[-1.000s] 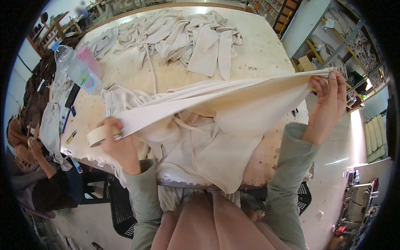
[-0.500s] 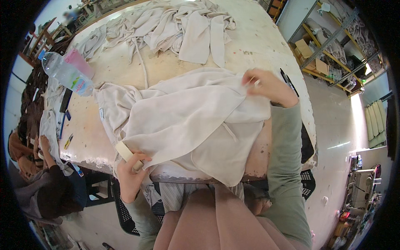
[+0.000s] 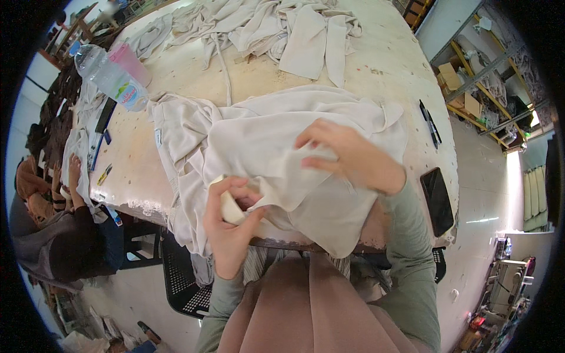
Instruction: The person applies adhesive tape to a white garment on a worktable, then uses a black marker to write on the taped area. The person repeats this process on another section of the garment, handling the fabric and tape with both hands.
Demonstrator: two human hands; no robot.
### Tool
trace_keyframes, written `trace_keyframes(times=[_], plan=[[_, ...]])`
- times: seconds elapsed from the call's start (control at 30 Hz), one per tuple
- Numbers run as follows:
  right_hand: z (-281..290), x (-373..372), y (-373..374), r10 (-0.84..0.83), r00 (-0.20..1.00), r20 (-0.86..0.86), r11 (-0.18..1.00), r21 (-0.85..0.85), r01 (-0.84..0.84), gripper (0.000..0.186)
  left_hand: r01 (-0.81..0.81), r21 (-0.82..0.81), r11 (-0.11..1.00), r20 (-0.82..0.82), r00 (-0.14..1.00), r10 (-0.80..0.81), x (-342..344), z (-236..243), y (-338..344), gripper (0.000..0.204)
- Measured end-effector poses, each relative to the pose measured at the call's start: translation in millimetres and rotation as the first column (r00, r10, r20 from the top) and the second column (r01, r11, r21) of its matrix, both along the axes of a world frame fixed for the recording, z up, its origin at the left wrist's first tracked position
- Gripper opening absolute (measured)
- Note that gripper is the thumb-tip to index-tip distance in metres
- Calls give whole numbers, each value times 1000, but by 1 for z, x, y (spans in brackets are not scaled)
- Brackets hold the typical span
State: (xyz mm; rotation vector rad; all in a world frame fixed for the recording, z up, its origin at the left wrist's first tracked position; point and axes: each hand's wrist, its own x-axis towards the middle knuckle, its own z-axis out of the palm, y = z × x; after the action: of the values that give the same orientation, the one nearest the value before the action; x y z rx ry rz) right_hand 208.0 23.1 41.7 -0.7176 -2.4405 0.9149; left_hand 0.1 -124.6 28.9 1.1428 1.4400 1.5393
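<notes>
A pale cream garment [image 3: 253, 135] lies spread in loose folds near the table's front edge, part of it hanging over. My left hand [image 3: 229, 226] curls round a cream roll of tape [image 3: 231, 207] at the garment's front. Its fingertips and thumb are close to a raised edge of the cloth; whether they also pinch it, I cannot make out. Above the middle of the cloth is my right hand [image 3: 347, 154], blurred by motion. Its thumb and fingers are apart, and no object shows between them.
More pale garments [image 3: 259, 35] are heaped at the far side. A clear bottle [image 3: 112, 76] and pink cup [image 3: 130, 63] stand far left, near a small yellow cutter [image 3: 105, 175]. On the right lie black pens [image 3: 430, 123] and a phone [image 3: 438, 202]. Another person [image 3: 65, 241] sits left.
My right hand has come left and nearer, from the garment's far right to above its middle. My left hand has moved right with the tape roll, and the garment's front edge is now bunched up.
</notes>
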Motion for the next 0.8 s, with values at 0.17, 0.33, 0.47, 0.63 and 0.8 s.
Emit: trace_keyframes(times=[0.17,0.33,0.47,0.63,0.8], plan=[[21,-38,-45,142,978,-154,987,100,-127,24,-15,58,998,-149,988,24,17,9,16,35],[37,-24,-43,-106,964,-243,990,-118,78,13,106,-25,994,-392,914,-107,1,14,13,16],[50,-14,-34,-365,871,-329,883,-419,213,9,132,-127,983,-226,961,-158,-16,14,12,11],[62,-2,-27,-490,791,-367,837,-452,309,12,152,-106,983,-334,925,-179,-32,12,15,10],[75,28,-22,-506,635,-584,856,-251,451,11,139,-131,982,-492,850,-186,-44,8,21,10]])
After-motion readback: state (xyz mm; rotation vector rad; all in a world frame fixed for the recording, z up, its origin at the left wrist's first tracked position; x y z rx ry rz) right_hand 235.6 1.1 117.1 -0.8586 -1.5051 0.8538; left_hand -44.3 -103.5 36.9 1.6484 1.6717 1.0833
